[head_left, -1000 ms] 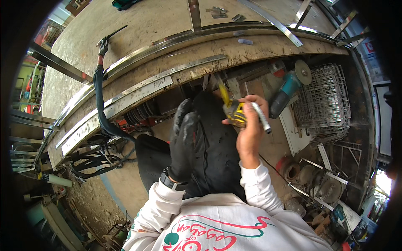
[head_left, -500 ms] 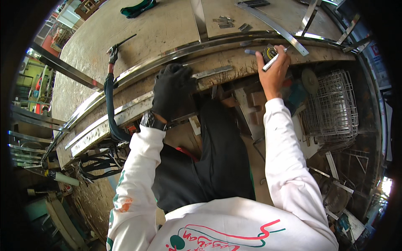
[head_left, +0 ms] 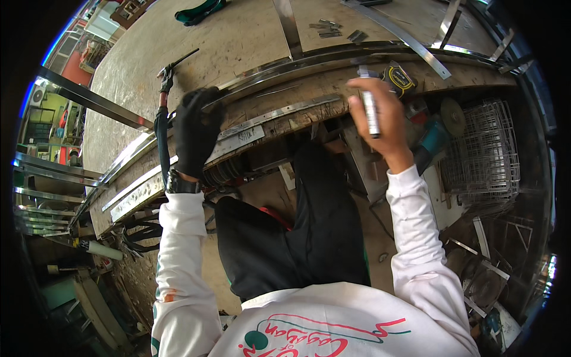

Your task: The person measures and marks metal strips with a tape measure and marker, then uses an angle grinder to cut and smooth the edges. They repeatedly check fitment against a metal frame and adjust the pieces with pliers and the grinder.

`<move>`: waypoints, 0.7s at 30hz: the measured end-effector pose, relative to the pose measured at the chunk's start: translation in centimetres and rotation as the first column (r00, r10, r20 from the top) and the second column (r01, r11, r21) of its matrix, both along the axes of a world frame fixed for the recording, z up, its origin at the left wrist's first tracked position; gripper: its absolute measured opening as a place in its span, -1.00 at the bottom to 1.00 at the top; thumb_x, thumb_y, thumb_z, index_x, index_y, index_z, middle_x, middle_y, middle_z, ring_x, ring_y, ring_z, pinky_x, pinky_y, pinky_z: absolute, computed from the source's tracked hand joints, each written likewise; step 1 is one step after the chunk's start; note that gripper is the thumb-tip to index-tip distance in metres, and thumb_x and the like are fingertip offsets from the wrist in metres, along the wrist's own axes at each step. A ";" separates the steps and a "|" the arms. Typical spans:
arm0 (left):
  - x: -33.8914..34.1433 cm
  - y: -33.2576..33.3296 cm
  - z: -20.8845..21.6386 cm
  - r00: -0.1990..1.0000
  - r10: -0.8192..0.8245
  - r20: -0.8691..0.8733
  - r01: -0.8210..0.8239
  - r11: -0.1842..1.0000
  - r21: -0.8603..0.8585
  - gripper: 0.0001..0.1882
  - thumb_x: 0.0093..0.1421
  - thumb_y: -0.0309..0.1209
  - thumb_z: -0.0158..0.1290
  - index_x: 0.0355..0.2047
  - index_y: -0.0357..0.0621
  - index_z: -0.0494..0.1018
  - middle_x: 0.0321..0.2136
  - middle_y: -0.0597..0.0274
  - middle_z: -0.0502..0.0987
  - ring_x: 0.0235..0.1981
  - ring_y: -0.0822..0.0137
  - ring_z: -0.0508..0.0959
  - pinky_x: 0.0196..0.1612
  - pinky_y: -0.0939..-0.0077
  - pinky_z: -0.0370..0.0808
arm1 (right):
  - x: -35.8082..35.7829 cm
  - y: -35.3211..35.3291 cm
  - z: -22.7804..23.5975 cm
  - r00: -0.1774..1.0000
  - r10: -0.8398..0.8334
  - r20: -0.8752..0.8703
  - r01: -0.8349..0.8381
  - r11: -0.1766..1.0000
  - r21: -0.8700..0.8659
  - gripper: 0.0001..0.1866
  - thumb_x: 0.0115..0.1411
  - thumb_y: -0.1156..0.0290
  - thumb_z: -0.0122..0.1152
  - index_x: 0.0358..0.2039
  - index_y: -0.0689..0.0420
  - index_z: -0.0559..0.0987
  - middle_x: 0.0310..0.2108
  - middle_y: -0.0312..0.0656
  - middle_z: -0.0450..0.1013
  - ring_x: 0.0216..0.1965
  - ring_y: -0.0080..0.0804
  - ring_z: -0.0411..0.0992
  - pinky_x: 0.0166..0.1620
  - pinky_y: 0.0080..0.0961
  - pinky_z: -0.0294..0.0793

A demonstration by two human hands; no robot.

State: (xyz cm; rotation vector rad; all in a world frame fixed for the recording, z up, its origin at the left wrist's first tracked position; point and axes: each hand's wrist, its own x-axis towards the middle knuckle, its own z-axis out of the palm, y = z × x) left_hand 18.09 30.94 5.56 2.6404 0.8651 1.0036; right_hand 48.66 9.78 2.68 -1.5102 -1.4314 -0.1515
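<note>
A: From the head camera, what do your hands hold?

B: Your bare right hand (head_left: pixel 388 122), at two o'clock, pinches a slim white marker (head_left: pixel 370 112) between thumb and fingers, its smooth barrel nearly upright, dark end toward you. Your left hand (head_left: pixel 196 131), at ten, wears a matte black glove and curls beside a shiny metal rail (head_left: pixel 253 74); you can't tell from here whether its fingers grip it. Your hands are well apart.

A: And the tape measure (head_left: pixel 398 81)?

B: Between one and two o'clock, just beyond your right hand: a chunky, rounded case in yellow and black, lying on the rough, splintered wooden ledge (head_left: pixel 306 122).

A: What else is on your bench?

B: A long, flat metal strip (head_left: pixel 407 41) slants across between one and two. Small grey metal pieces (head_left: pixel 326 28) lie scattered between twelve and one on the scuffed tabletop (head_left: pixel 244 44). Between ten and eleven, a thin dark rod (head_left: pixel 184 58) juts from a holder (head_left: pixel 166 77).

A: Below the ledge, to your right?

B: A teal-bodied angle grinder (head_left: pixel 432 140) with a round disc, between two and three, and at three, stacked wire grids (head_left: pixel 485 157), thin and crisscrossed.
</note>
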 end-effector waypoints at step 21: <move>4.9 -6.9 -4.0 0.986 -0.150 -0.077 0.138 0.981 -0.136 -0.63 0.17 -0.20 0.30 -0.01 0.06 0.67 -0.14 0.14 0.63 -0.08 -0.02 0.60 0.00 0.10 0.50 | -0.3 3.4 0.2 0.894 0.338 0.296 -0.190 0.881 -0.433 -0.67 0.15 0.50 0.32 -0.06 -0.01 0.50 -0.11 -0.18 0.54 0.07 -0.08 0.49 0.26 -0.11 0.31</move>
